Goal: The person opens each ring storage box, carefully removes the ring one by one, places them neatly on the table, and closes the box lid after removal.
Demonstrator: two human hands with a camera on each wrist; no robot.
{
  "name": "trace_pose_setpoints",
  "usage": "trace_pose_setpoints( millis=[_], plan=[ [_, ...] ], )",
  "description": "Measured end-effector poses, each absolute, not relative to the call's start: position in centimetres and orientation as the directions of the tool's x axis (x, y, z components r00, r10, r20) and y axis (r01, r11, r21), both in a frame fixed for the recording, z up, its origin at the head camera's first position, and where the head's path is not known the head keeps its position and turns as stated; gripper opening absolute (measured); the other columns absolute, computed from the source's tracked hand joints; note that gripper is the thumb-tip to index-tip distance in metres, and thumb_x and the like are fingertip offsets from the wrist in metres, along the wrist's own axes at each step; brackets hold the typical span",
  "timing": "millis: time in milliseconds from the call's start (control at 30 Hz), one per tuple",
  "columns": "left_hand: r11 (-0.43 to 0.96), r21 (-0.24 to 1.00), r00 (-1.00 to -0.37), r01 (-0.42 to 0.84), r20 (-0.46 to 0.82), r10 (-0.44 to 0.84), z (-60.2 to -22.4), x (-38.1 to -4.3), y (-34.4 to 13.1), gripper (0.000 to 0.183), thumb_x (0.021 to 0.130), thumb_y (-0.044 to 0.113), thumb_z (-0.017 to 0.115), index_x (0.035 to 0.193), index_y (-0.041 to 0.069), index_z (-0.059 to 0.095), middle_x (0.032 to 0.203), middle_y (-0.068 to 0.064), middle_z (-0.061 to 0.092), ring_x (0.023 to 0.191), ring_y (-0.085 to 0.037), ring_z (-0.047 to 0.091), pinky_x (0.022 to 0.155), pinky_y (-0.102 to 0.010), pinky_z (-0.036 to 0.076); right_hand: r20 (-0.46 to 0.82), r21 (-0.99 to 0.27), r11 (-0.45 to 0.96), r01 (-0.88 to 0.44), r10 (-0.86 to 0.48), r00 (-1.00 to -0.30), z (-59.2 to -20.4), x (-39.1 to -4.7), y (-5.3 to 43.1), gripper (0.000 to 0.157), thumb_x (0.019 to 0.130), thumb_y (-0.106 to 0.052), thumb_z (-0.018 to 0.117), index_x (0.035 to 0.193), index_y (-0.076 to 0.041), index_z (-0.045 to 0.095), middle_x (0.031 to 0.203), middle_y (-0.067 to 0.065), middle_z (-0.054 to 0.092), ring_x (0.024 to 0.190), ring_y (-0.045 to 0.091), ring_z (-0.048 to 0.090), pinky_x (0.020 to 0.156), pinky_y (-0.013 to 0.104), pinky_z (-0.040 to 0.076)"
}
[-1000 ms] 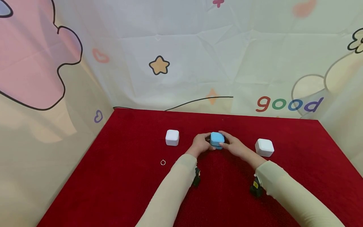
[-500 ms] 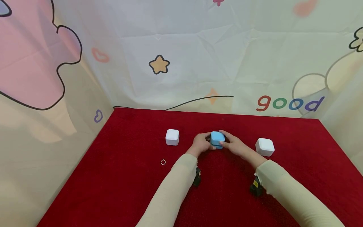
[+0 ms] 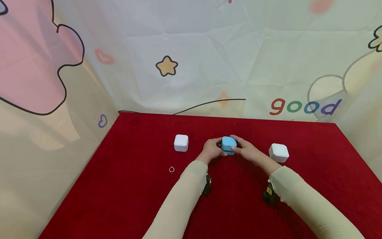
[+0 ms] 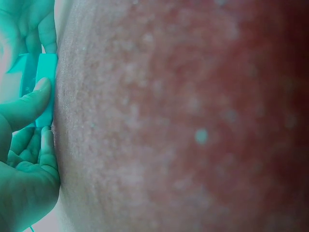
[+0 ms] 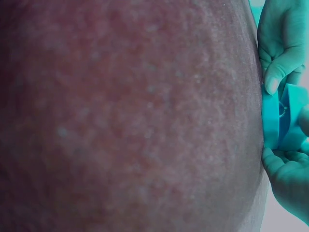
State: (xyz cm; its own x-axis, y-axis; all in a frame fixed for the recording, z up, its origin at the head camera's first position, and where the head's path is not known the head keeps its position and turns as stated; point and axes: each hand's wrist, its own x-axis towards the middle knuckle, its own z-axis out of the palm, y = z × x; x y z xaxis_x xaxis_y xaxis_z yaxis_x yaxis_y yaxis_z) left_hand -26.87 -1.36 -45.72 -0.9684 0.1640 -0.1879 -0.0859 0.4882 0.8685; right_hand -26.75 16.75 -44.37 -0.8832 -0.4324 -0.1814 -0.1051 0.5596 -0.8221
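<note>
Backdrop (image 3: 203, 66), one, printed, stood behind your red cloth (image 3: 119, 199). Hands, two: your left hand (image 3: 211, 150) pinched the base of the blue box (image 3: 228, 141); your right hand (image 3: 247, 151) gripped its lid. White boxes, two: right-hand box (image 3: 279, 152), beside your right forearm; left-hand box (image 3: 181, 142), left of your left hand. Blue box: on the cloth between your hands, lid slightly ajar. Ring (image 3: 171, 169), one: lay near your left sleeve (image 3: 182, 196).
</note>
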Motion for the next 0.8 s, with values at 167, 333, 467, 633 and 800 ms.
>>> trace_pose_setpoints(
  millis=[167,333,467,633,800],
  plan=[
    [0.489,0.868,-0.968,-0.086,-0.188,0.164,-45.62,-26.96,-1.43,0.068,0.086,0.003,0.079,0.148,0.008,0.055,0.142,-0.013,0.064,0.13,-0.027,0.06,0.108,-0.036,0.052,-0.198,-0.821,0.563,-0.088,-0.428,-0.882,-44.27,-26.88,16.73,0.064,0.108,-0.016,0.047,0.161,0.003,0.017,0.165,0.034,0.021,0.152,0.052,0.024,0.122,0.067,0.026],
    [0.498,0.863,-0.968,-0.081,-0.187,0.166,-45.7,-27.06,-1.46,0.067,0.085,0.003,0.079,0.148,0.008,0.055,0.14,-0.012,0.065,0.128,-0.026,0.061,0.106,-0.034,0.053,-0.21,-0.833,0.549,-0.071,-0.431,-0.878,-44.2,-26.9,16.69,0.064,0.109,-0.016,0.046,0.162,0.003,0.015,0.166,0.033,0.019,0.153,0.051,0.022,0.122,0.066,0.026],
    [0.502,0.861,-0.968,-0.084,-0.19,0.165,-45.66,-27.12,-1.42,0.067,0.086,0.003,0.079,0.148,0.009,0.055,0.14,-0.012,0.065,0.128,-0.026,0.061,0.105,-0.034,0.053,-0.217,-0.837,0.543,-0.059,-0.43,-0.877,-44.03,-26.89,16.75,0.065,0.109,-0.017,0.046,0.162,0.002,0.014,0.166,0.033,0.018,0.153,0.051,0.021,0.122,0.067,0.025],
    [0.499,0.862,-0.967,-0.09,-0.195,0.162,-45.69,-26.99,-1.43,0.068,0.086,0.003,0.079,0.148,0.009,0.055,0.141,-0.012,0.065,0.129,-0.026,0.06,0.105,-0.034,0.054,-0.224,-0.836,0.546,-0.052,-0.426,-0.877,-43.97,-26.97,16.85,0.065,0.109,-0.02,0.045,0.163,0.001,0.016,0.166,0.032,0.018,0.153,0.05,0.021,0.123,0.067,0.023],
    [0.491,0.866,-0.967,-0.099,-0.199,0.157,-45.71,-26.99,-1.48,0.068,0.086,0.003,0.079,0.149,0.009,0.054,0.143,-0.011,0.063,0.13,-0.027,0.059,0.106,-0.034,0.053,-0.24,-0.835,0.549,-0.034,-0.418,-0.876,-43.98,-27.23,16.89,0.064,0.109,-0.022,0.045,0.163,-0.001,0.016,0.167,0.032,0.016,0.153,0.05,0.019,0.124,0.067,0.021]
  ],
)
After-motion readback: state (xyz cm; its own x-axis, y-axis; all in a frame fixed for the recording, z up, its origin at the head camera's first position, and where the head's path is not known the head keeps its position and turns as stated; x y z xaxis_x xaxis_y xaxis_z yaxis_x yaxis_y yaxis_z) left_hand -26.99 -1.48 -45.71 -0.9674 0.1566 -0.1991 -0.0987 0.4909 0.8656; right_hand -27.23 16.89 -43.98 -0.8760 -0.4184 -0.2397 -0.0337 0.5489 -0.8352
